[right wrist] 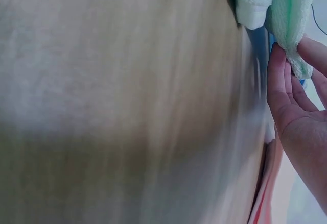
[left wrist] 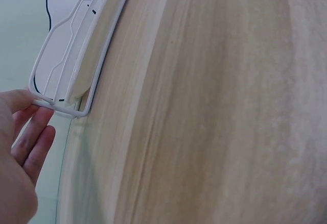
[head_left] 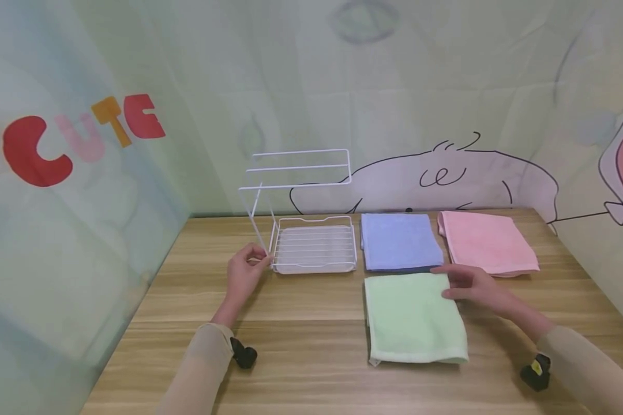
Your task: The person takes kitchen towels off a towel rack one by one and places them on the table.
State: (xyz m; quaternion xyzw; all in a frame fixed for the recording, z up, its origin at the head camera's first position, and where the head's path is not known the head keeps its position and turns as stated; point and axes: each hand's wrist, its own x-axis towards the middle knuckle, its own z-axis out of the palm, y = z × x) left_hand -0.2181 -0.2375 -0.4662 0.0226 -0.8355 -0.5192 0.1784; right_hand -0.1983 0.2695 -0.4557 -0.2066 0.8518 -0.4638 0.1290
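A white wire rack (head_left: 314, 218) with a tray base and a raised top frame stands toward the back of the table. My left hand (head_left: 246, 271) pinches its front left corner; in the left wrist view, thumb and fingers (left wrist: 38, 134) meet at the white wire. A folded light green towel (head_left: 415, 320) is in front of a blue one. With thumb and fingers, my right hand (head_left: 475, 288) pinches the green towel's far right corner. The right wrist view shows that towel corner (right wrist: 294, 40) between thumb and fingertips, its folded layers hanging above the wood surface.
A folded blue towel (head_left: 400, 242) lies right of the rack, and a folded pink towel (head_left: 488, 242) lies farther right. Behind the wooden table (head_left: 301, 369) hangs a printed cloth backdrop (head_left: 291, 86). Another cloth wall (head_left: 57, 259) borders the left side.
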